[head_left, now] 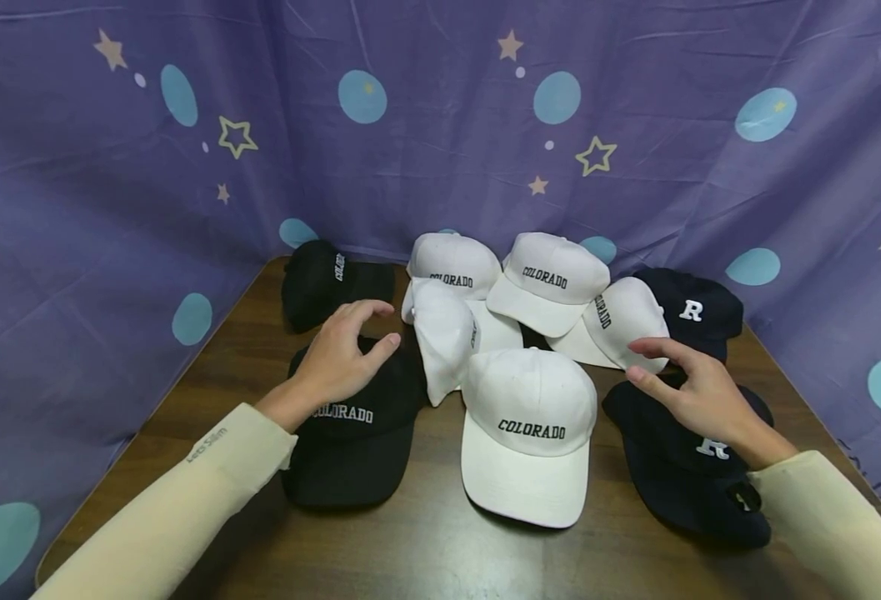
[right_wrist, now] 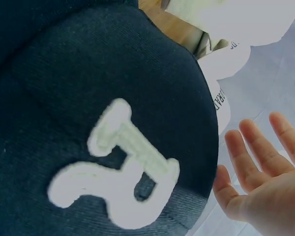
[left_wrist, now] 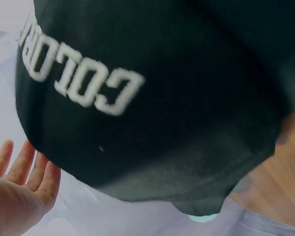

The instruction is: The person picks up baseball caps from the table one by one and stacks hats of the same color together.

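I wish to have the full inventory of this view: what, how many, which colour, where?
White lettered baseball caps: five, white, front centre to back
Black COLORADO baseball caps: two, black, front left and back left
R-marked baseball caps: at least two, dark navy, front right and back right
Table: one, brown, under the caps
Curtain: one, purple with stars, behind and beside the table
Left hand: one, bare, by front-left cap
Right hand: one, bare, by front-right cap
Sleeves: two, cream, both arms
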`<state>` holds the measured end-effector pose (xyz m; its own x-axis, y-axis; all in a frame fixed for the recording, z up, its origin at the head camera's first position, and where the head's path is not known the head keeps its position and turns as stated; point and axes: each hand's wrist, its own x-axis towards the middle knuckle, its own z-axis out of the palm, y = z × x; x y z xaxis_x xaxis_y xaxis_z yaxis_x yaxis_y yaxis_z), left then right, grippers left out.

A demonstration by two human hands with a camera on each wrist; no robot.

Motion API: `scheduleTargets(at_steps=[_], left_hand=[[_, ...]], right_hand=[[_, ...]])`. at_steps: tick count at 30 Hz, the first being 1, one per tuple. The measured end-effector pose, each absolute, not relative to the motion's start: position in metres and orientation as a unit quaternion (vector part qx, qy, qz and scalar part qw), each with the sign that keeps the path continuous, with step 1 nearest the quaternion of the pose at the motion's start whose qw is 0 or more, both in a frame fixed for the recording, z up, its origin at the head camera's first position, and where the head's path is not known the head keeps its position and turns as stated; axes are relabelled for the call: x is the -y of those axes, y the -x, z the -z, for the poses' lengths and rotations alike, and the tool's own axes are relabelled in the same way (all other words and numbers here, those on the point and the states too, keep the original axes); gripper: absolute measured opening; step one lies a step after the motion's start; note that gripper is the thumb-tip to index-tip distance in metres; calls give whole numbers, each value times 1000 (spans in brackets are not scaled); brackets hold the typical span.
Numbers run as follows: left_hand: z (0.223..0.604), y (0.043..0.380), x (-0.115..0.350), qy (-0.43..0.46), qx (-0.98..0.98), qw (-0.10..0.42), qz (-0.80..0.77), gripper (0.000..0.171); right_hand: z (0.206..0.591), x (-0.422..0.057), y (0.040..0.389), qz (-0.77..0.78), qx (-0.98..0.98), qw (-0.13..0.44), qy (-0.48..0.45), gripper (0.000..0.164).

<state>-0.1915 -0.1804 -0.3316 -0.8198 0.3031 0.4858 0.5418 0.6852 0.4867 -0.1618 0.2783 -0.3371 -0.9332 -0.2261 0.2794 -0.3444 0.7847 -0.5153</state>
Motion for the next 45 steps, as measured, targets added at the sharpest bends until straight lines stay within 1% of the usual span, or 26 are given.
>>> scheduleTargets(at_steps=[8, 17, 29, 36, 45], left_hand=[[330, 206, 200, 197, 896, 229, 325, 37], [329, 221, 218, 148, 899, 244, 331, 35], [329, 242, 244, 61, 927, 205, 308, 42], [332, 258, 258, 13, 933, 199, 300, 44], [341, 269, 273, -50, 949, 136, 281, 58]], right_hand=[[339, -280, 160, -289, 940, 104, -152, 44], [340, -280, 159, -289, 939, 97, -156, 44], [341, -277, 160, -284, 942, 94, -154, 46], [341, -277, 159, -285, 942, 89, -152, 45], [339, -275, 158, -289, 942, 82, -152, 46]])
